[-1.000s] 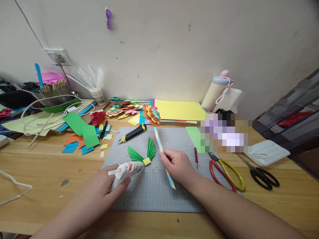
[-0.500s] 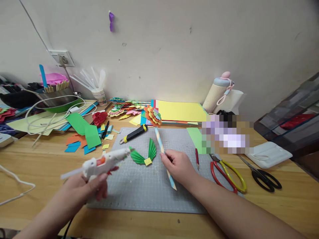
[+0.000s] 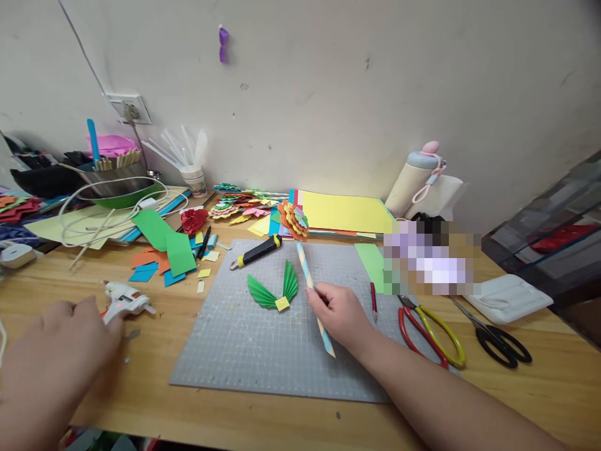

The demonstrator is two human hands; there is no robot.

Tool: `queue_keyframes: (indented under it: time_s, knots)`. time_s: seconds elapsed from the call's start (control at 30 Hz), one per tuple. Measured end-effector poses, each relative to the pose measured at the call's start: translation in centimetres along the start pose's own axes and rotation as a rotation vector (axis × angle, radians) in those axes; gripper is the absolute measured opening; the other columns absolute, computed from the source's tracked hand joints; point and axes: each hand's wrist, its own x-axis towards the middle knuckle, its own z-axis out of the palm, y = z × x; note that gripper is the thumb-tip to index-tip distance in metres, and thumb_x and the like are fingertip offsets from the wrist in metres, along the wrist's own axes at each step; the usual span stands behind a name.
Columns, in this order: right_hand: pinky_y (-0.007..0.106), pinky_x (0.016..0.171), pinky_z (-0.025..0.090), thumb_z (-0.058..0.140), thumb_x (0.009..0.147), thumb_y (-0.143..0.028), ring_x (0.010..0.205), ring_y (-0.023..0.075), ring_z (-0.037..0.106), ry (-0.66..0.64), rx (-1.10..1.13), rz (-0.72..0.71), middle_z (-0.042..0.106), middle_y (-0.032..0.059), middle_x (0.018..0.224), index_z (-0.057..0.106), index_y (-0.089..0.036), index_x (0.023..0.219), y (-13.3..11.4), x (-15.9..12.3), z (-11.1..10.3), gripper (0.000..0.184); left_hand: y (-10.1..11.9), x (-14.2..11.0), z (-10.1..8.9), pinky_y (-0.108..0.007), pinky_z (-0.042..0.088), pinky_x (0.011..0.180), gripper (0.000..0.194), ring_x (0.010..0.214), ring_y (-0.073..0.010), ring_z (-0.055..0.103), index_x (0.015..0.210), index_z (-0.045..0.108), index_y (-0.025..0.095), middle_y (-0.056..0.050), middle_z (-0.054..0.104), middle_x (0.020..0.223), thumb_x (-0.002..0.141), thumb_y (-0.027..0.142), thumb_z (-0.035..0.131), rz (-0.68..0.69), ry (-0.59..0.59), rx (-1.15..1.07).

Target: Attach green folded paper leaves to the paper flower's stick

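My right hand (image 3: 342,315) is closed round the striped paper stem (image 3: 305,266) of a paper flower (image 3: 293,220). The flower has layered orange and multicoloured petals and tilts above the grey cutting mat (image 3: 225,357). At the left, my left hand (image 3: 63,351) has its fingers apart, somewhat blurred. A white hot glue gun (image 3: 126,300) lies on the table at its fingertips, its handle between thumb and forefinger. Two pleated green paper leaves (image 3: 263,294), joined by a small yellow square (image 3: 282,304), rest on the mat, left of my right hand.
On the mat lie a utility knife (image 3: 257,252) and a pencil (image 3: 374,300). Red-and-yellow-handled pliers (image 3: 439,332) and black scissors (image 3: 500,344) are at the right. Coloured paper (image 3: 345,211), paper flowers (image 3: 235,207) and a bottle (image 3: 408,181) line the wall; green scraps (image 3: 181,254) lie left.
My left hand has carried the glue gun from over the mat to the table at the left and set it down. The right hand still holds the flower's stem in about the same place.
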Motion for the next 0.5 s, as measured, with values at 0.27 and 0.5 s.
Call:
queue_keyframes:
  time_s: [0.27, 0.5]
  knots:
    - [0.024, 0.048, 0.021, 0.039, 0.089, -0.043, 0.049, 0.0098, 0.034, -0.005, 0.052, 0.02, 0.033, -0.0051, 0.049, 0.027, -0.019, 0.057, 0.0, -0.1, -0.1, 0.042, 13.1, -2.7, -0.4, -0.038, 0.037, 0.095, 0.046, 0.115, -0.0238, 0.045, 0.127, 0.042, 0.027, -0.007, 0.047, 0.127, 0.082, 0.035, 0.051, 0.826, -0.187, -0.456]
    - [0.023, 0.051, 0.037, 0.037, 0.089, -0.046, 0.053, 0.0122, 0.052, -0.035, 0.376, 0.15, 0.053, -0.002, 0.057, 0.046, -0.019, 0.064, -0.1, 0.1, -0.1, 0.038, 16.5, -0.6, 1.0, -0.043, 0.026, 0.096, 0.02, 0.107, -0.0217, 0.05, 0.098, 0.058, 0.027, 0.0, 0.059, 0.109, 0.078, 0.026, 0.061, 1.052, -0.328, -0.474]
